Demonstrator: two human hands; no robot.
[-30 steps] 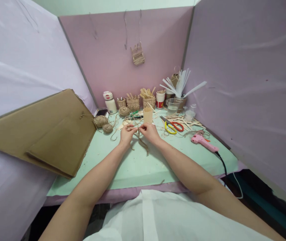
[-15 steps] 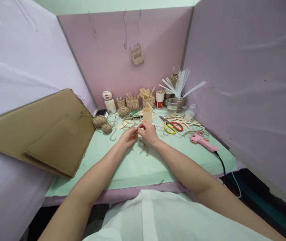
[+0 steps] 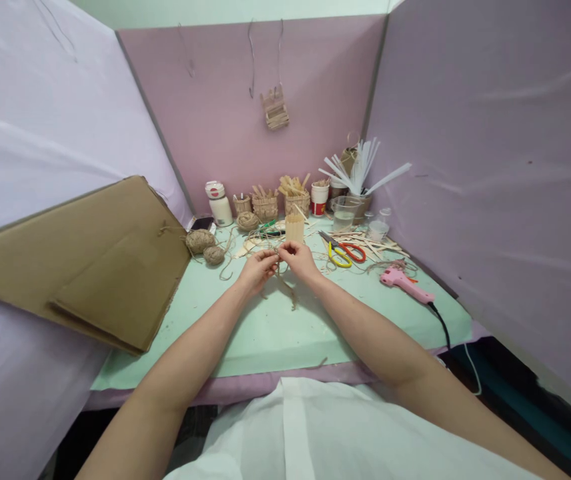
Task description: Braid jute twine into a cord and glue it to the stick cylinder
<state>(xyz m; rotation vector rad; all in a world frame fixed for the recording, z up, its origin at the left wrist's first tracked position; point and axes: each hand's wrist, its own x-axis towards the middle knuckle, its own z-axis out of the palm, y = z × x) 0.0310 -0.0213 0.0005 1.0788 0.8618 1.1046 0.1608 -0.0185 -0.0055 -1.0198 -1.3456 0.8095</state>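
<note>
Some cardboard (image 3: 120,267) slants at the far left, overlapping the edge of the green worktop (image 3: 265,343). Beside it lie two twine balls (image 3: 199,241); behind these stands a white bottle (image 3: 219,207), followed by a third ball (image 3: 248,221). At centre, the left hand (image 3: 258,268) has its thumb and fingertips drawn together, pinching strands (image 3: 286,290) of brown twine; the strands hang between the hands and trail onto the worktop toward the wearer. Just beyond the fingers, a wooden cup (image 3: 294,230) stands upright. The right hand (image 3: 299,261), almost touching the left, pinches the same strands between thumb and fingers, its wrist angled inward. Behind, a basket (image 3: 297,203) of sticks is followed by a red-and-white paper cup (image 3: 319,199). Farther right lie the scissors (image 3: 341,251), with one yellow and one red handle, then scattered wooden strips (image 3: 378,247) and, nearest the right edge, a pink glue gun (image 3: 408,285) with a black cable.
</note>
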